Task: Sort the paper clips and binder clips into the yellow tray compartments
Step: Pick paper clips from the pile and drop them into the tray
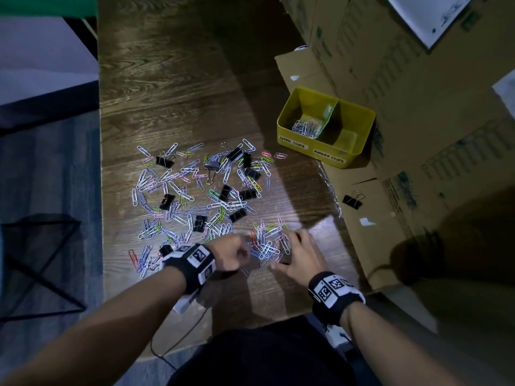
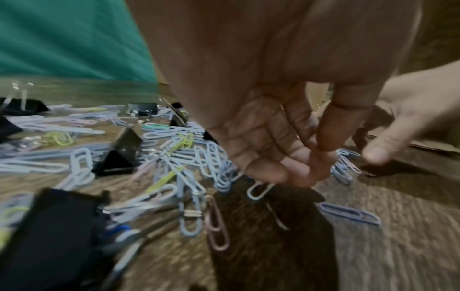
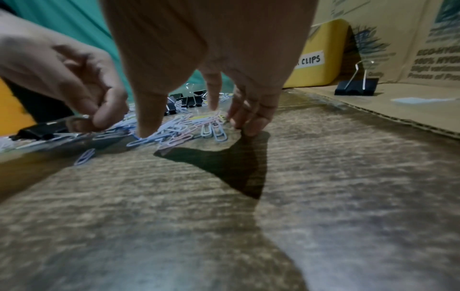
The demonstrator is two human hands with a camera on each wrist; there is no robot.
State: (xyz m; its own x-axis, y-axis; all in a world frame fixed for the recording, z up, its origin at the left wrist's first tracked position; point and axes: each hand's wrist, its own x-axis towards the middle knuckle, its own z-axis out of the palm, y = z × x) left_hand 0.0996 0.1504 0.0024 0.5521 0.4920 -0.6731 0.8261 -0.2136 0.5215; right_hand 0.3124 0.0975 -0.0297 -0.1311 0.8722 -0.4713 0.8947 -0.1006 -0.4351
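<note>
Left hand (image 2: 261,110): the fingers are curled tight against the thumb and pinch a pale paper clip (image 2: 259,190), which hangs below the fingertips in the lower centre of the left wrist view. Right hand (image 3: 204,59): the fingers are spread wide and point down, the thumb tip (image 3: 149,130) and the other fingertips pressing onto a small heap of clips (image 1: 269,245) at the lower centre of the head view. Nothing is gripped in this hand.

The heap lies between the two hands on the wooden table (image 1: 181,93). Above it, across the centre of the head view, a larger scatter of paper clips (image 1: 178,188) is mixed with black binder clips (image 1: 164,161).

The yellow tray (image 1: 359,126) stands at the upper right on cardboard (image 1: 370,252). Its left compartment, labelled for paper clips, holds a batch of clips (image 1: 306,126). One binder clip (image 1: 352,201) lies alone on the cardboard, below the tray.
</note>
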